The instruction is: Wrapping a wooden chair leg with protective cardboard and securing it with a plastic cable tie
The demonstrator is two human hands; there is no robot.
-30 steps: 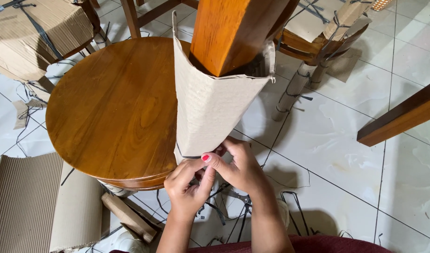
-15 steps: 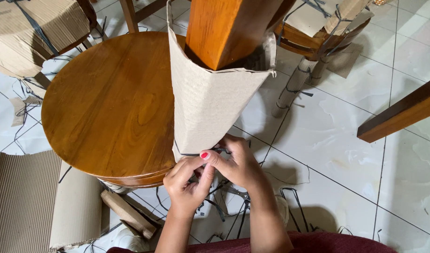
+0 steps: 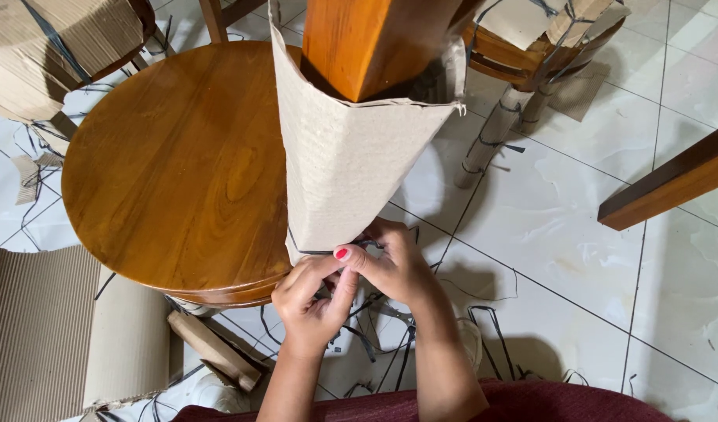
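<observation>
While both hands are bunched up at the bottom end of the cardboard wrap (image 3: 351, 168), you can see they're working a thin dark strap (image 3: 316, 252) that runs around that lower edge. That wrap is a sleeve of greyish corrugated cardboard around a wooden furniture leg (image 3: 367, 39), which pokes out of the top of it, and it sits just off the right edge of the round wooden tabletop (image 3: 171, 172), partly overlapping it from this angle. Left hand (image 3: 312, 301) is below the strap with fingers curled and the thumb, red nail polish on it, pressed up against the cardboard's bottom edge. Right hand (image 3: 394, 266) is right beside it, touching it, fingers folded in over the same spot; both look pinched shut on the strap, though the actual contact is mostly hidden by the fingers. More loose dark strapping (image 3: 492, 328) is scattered on the white tiled floor (image 3: 554, 227) under the wrists. Off to the lower left there's a sheet of ribbed corrugated cardboard (image 3: 38, 328), and at the top right another wrapped piece of furniture (image 3: 531, 47) with strapped legs.
</observation>
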